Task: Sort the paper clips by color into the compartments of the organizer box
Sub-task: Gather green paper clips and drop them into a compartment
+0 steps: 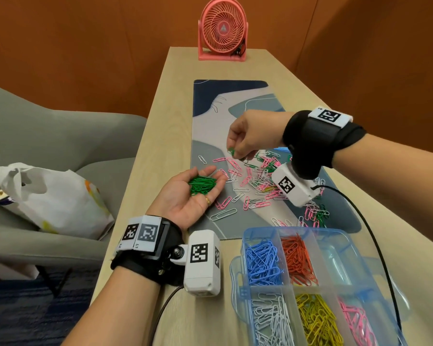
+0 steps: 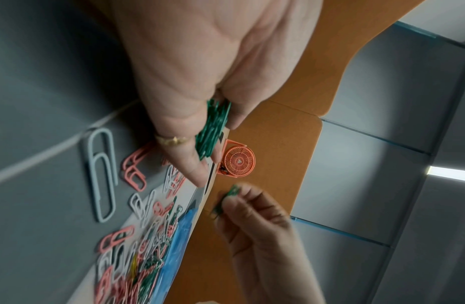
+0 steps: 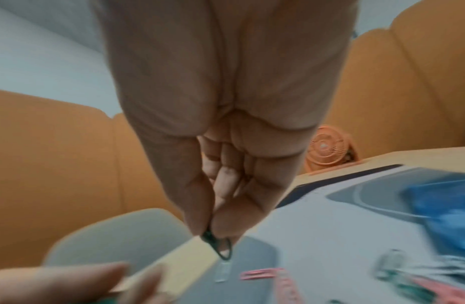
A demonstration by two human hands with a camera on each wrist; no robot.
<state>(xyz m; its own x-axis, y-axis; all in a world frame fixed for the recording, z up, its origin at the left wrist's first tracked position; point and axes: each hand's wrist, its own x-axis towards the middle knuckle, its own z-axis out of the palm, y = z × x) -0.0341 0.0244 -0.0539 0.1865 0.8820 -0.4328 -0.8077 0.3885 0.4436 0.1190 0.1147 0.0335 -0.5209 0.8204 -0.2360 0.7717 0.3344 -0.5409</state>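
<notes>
Organizer box (image 1: 255,236) sat near the left wrist, its far-right compartment apparently still free for green. Left hand (image 1: 185,196) lay palm-up, loosely cupped under a green clip pile (image 1: 201,184). Just beyond it, right hand (image 1: 248,138) pinched a green clip (image 1: 231,151) by its end; clips looked light, stiff, slick, snag-prone.

No words, brands or numbers can be read. The only signs are black-and-white square code markers on the white wrist camera boxes (image 1: 202,261) and wristbands (image 1: 330,116), and a small triangle emblem at the fan (image 1: 222,28) hub.
</notes>
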